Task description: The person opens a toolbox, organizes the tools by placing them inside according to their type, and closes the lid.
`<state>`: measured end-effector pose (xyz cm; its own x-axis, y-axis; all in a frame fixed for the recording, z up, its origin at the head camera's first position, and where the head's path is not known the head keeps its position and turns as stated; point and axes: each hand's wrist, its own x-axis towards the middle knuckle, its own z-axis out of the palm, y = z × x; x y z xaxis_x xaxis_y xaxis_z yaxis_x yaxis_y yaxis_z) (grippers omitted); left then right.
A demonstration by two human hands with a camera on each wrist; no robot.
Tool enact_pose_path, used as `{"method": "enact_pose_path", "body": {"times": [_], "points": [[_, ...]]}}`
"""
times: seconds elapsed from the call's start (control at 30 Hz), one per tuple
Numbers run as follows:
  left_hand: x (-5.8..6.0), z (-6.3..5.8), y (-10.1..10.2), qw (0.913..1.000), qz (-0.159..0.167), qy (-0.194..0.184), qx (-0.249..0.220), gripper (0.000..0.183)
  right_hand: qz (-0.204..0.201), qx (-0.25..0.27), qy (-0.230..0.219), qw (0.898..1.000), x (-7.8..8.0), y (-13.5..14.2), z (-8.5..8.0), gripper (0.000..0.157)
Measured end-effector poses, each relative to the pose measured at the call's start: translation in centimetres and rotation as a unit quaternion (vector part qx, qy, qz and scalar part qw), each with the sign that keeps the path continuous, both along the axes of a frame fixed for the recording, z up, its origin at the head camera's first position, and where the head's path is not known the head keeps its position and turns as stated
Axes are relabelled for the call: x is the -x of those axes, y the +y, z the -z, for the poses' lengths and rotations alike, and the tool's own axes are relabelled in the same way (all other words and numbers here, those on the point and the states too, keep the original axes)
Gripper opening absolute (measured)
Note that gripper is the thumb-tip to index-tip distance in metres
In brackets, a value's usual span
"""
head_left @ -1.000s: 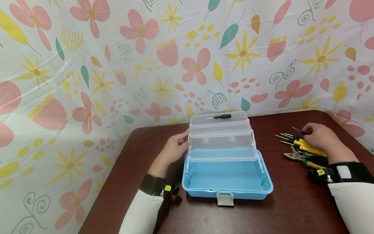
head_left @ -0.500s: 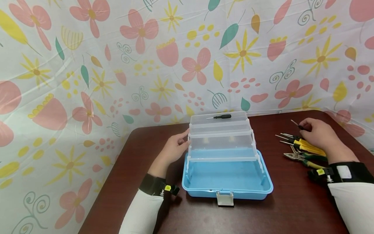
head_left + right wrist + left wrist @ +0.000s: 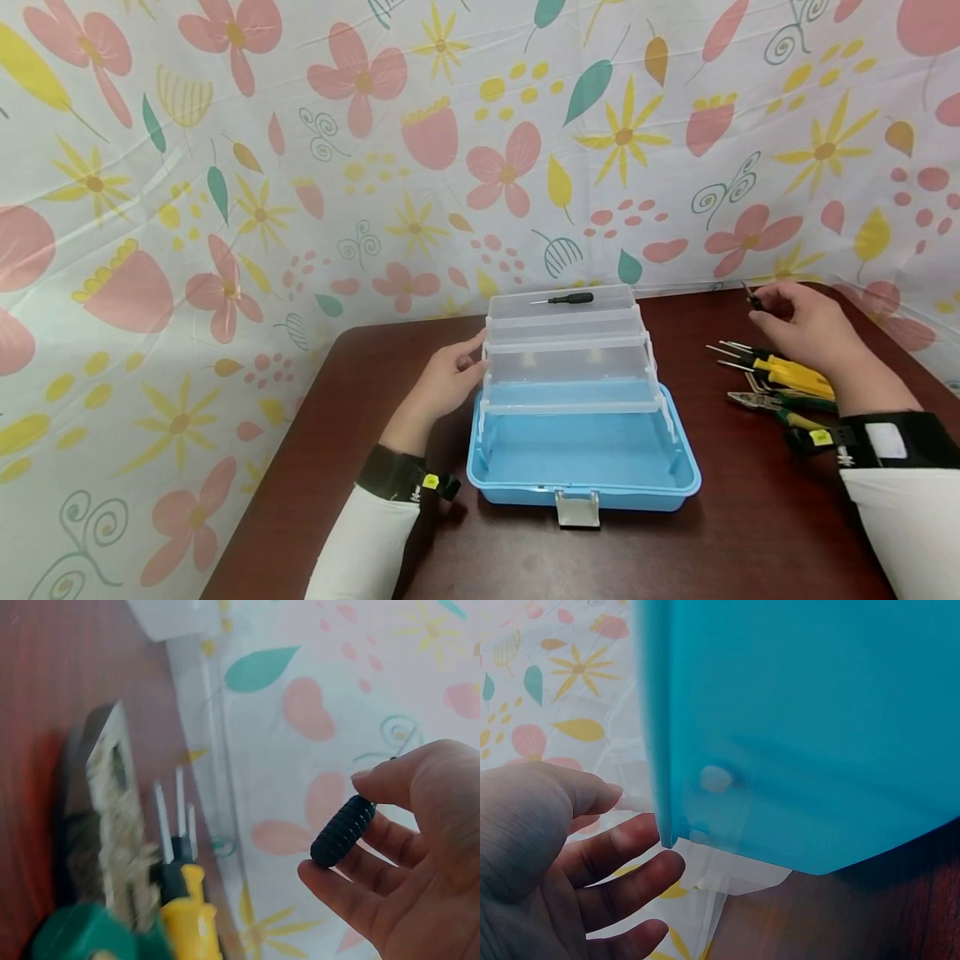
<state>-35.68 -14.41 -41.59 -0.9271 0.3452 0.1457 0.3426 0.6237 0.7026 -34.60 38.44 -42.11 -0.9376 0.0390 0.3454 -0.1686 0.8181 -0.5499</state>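
Note:
A blue toolbox (image 3: 585,454) stands open on the table, its clear trays (image 3: 570,367) fanned out upward toward the back. My left hand (image 3: 448,379) touches the trays' left side with thumb and index finger; the other fingers (image 3: 634,885) stay loosely bent beside the blue wall. At the right, my right hand (image 3: 813,327) pinches a small screwdriver (image 3: 343,831) by its ribbed black handle, blade pointing away. A similar black screwdriver (image 3: 572,298) lies on the top tray. Below my right hand are yellow-handled screwdrivers (image 3: 798,377) and green-and-yellow pliers (image 3: 757,402).
A silver latch (image 3: 578,510) hangs down at the toolbox's front. A flowered cloth (image 3: 420,167) forms the backdrop behind the dark red table (image 3: 525,562). Bent brass-coloured pieces (image 3: 754,382) lie between the screwdrivers and the pliers.
My right hand has risen away from the tool pile toward the back, with the small screwdriver pinched in it and its blade now tilted further up. My left hand keeps its place.

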Motion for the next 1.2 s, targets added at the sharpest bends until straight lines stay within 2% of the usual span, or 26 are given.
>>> {"method": "enact_pose_path", "body": {"times": [0.4,0.67,0.87,1.2], "points": [[0.1,0.1,-0.1,1.0000,0.007,0.005,-0.003,0.057,0.030,0.024,0.042,0.998,-1.1,-2.1,-2.5,0.043],[0.0,-0.1,0.0,0.9999,0.009,0.001,-0.004,0.057,0.014,0.046,0.064,0.997,-1.7,-3.1,-3.8,0.045],[-0.1,-0.1,0.0,1.0000,0.006,-0.006,-0.004,0.057,-0.021,0.054,0.077,0.995,-2.0,-3.9,-4.3,0.037],[0.0,-0.1,0.0,0.9999,0.009,-0.005,-0.008,0.057,-0.056,0.070,0.057,0.994,-2.7,-4.8,-5.1,0.036]]}}
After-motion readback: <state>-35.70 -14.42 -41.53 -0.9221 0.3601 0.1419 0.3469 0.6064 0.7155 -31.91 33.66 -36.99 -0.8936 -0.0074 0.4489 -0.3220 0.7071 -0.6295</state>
